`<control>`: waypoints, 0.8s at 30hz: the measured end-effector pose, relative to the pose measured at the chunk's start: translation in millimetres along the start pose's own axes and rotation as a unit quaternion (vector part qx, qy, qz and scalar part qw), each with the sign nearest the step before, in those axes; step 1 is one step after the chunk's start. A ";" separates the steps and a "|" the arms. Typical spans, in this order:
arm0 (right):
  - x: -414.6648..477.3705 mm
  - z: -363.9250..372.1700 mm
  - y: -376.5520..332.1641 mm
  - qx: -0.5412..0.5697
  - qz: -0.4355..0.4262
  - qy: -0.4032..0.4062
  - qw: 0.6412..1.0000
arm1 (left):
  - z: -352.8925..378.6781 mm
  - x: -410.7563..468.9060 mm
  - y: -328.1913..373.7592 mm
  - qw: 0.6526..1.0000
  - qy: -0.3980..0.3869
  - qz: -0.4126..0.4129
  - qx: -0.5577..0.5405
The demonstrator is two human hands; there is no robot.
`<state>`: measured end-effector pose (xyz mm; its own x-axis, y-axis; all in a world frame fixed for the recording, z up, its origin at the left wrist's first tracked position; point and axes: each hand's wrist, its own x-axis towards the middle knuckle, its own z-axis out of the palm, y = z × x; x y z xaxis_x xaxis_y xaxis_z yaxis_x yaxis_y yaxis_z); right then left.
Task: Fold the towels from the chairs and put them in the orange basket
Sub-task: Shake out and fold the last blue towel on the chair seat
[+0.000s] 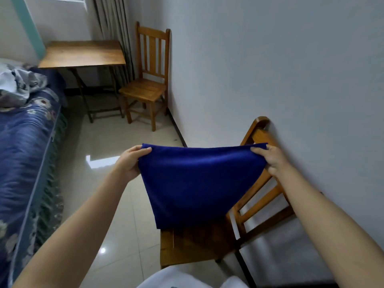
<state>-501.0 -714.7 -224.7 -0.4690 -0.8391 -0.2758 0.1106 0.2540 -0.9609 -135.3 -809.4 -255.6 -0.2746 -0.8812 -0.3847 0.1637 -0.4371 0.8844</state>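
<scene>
Both upper corners of the blue towel (197, 183) are held up in the air over the near chair (187, 246). The left hand (131, 161) pinches the left corner and the right hand (270, 161) pinches the right one, so each grip is clamped on the cloth. The towel hangs down to the seat; whether it touches the seat, I cannot tell. The far chair (149, 88) stands by the wall beside a wooden worktop (83, 53). A bed (25, 142) lies at the left.

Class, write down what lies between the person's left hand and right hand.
In the head view, the blue towel spans that stretch: the left hand pinches one top corner, the right hand the other.
</scene>
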 end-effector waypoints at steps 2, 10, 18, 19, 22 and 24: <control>1.2 -5.0 34.7 -0.044 0.047 0.014 0.998 | -5.0 2.2 -32.2 0.999 0.012 -0.044 -0.007; -15.7 -1.1 149.2 -0.206 0.174 0.057 0.961 | -32.9 -1.4 -152.7 0.976 0.070 -0.204 0.007; 3.8 14.6 217.5 -0.218 0.233 0.086 0.944 | -42.3 17.7 -214.1 0.948 0.194 -0.251 0.002; 8.4 17.2 221.2 -0.216 0.236 0.088 0.943 | -41.6 23.6 -216.2 0.948 0.200 -0.247 0.005; 28.9 21.2 235.1 -0.210 0.228 0.102 0.945 | -36.1 44.0 -219.1 0.949 0.212 -0.235 0.007; 46.0 23.3 244.4 -0.207 0.214 0.111 0.948 | -34.3 61.2 -223.8 0.948 0.222 -0.227 0.003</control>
<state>-475.2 -702.4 -472.8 -0.6362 -0.5061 -0.5824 0.0004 0.7546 -0.6562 -156.2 -771.7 -486.2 0.1107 -0.5925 -0.7979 0.1192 -0.7891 0.6025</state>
